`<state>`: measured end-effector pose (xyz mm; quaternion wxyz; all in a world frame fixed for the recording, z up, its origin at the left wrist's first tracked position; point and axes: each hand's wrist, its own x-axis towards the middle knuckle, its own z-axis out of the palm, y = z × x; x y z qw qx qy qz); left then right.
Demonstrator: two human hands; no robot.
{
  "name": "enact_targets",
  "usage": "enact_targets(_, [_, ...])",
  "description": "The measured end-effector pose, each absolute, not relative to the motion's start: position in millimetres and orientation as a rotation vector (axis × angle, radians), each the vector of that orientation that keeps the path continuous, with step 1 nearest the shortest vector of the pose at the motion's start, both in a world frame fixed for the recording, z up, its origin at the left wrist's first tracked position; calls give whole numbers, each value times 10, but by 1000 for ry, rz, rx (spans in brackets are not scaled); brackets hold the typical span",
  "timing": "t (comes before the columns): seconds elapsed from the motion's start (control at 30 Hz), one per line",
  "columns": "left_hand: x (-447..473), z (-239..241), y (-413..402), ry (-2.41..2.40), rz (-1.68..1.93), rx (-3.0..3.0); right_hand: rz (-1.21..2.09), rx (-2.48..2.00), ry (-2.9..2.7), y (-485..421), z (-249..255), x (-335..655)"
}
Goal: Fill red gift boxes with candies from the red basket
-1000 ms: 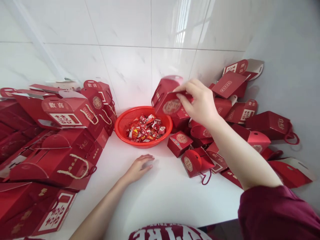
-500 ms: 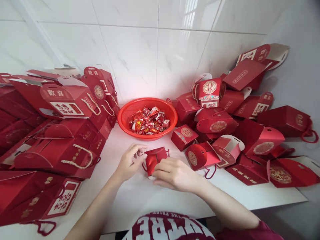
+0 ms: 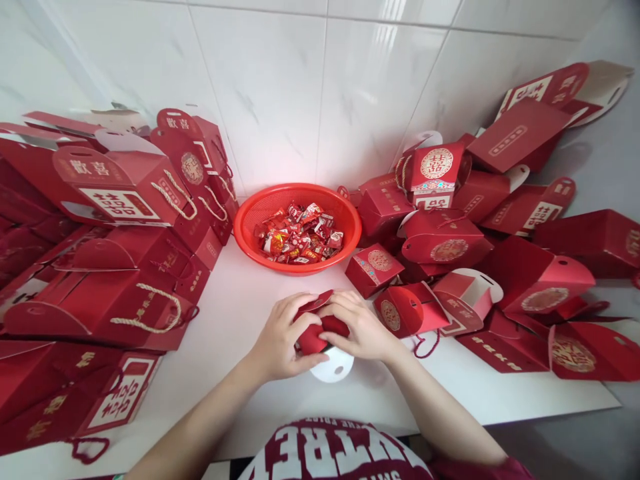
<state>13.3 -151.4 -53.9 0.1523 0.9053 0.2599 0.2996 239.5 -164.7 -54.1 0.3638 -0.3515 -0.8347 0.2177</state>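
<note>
A small red gift box (image 3: 313, 339) is between my two hands on the white table, close to me. One of its flaps, white on the inside with a round hole (image 3: 334, 366), hangs out toward me. My left hand (image 3: 287, 337) curls round the box's left side, thumb at the near edge. From the right, my right hand (image 3: 357, 327) grips the opposite side, its fingers over the top. Both hands hide much of the box. Just beyond stands an orange-red plastic basket (image 3: 240, 230) with wrapped candies (image 3: 300, 233) in it.
Stacked red gift boxes with rope handles (image 3: 125, 190) fill the left side. More red boxes (image 3: 445, 240) are heaped on the right, some with open flaps. A white tiled wall (image 3: 270, 93) rises behind the basket.
Both hands have closed in round the box, which was flatter on view before. Its white flap with the hole now sticks out toward me. The camera view has shifted slightly.
</note>
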Motion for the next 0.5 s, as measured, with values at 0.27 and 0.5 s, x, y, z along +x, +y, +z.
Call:
enact_targets(0.27, [53, -471, -1385, 778, 577, 2328, 678, -1003, -2233, -1670, -548, 2406])
enact_targets(0.5, [18, -445, -1307, 664, 597, 2154, 609, -937, -2184, -1674, -440, 2434])
